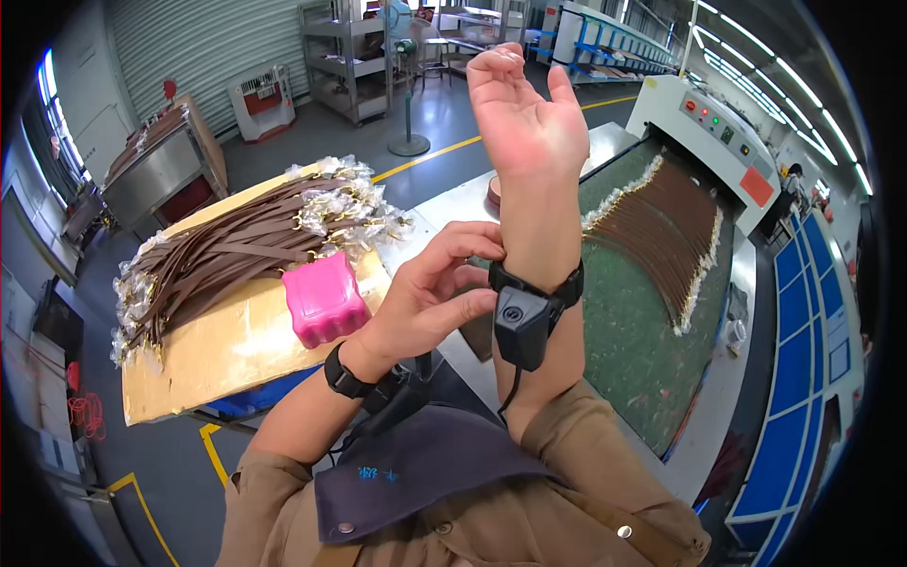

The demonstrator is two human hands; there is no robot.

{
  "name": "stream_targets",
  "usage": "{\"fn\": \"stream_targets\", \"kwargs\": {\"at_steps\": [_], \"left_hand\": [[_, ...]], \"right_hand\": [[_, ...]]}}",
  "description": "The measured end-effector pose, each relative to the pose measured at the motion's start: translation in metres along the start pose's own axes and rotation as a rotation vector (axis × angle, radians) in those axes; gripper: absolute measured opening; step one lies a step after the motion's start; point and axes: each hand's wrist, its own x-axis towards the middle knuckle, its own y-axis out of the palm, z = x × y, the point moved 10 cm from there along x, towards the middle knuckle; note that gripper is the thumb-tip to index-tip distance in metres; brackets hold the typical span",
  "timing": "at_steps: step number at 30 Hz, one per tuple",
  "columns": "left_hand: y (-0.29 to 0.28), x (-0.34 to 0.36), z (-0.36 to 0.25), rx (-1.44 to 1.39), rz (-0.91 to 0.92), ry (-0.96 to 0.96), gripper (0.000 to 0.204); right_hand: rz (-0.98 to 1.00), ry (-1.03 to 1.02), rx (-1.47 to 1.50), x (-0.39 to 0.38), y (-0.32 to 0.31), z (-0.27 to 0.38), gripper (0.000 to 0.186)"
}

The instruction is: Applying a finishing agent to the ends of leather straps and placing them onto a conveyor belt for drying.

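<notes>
My right hand [534, 118] is raised with its palm toward me, empty, the thumb apart and the fingers loosely bent. A black wrist camera [521, 326] sits on that forearm, held by a black strap [567, 286], with a cable hanging below it. My left hand [430, 293] reaches across, its thumb and fingers closing on the strap's left side, fingertips touching the forearm. On the left wrist is another black band [345, 373]. A pink scalloped box [324, 298] lies on the table left of my left hand.
Brown straps [236, 231] with plastic-wrapped ends are heaped on a tan table [222, 364]. At right, several brown strips [661, 236] lie on the green conveyor belt [642, 369] of a white machine [704, 118]. A fan [408, 104] and metal racks [345, 61] stand farther back.
</notes>
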Motion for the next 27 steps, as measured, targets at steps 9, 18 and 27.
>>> {"fn": "stream_targets", "kwargs": {"at_steps": [9, 18, 27], "left_hand": [[-0.011, -0.009, 0.031, 0.023, -0.02, -0.231, 0.028], [-0.067, 0.001, -0.048, 0.203, -0.325, -0.16, 0.043], [-0.164, -0.022, -0.15, -0.537, -0.78, 0.356, 0.03]], "right_hand": [[-0.139, -0.395, -0.013, 0.005, -0.046, 0.076, 0.042], [0.423, -0.317, -1.186, -0.046, 0.035, -0.026, 0.02], [1.003, -0.201, -1.769, -0.145, -0.011, -0.173, 0.055]]}}
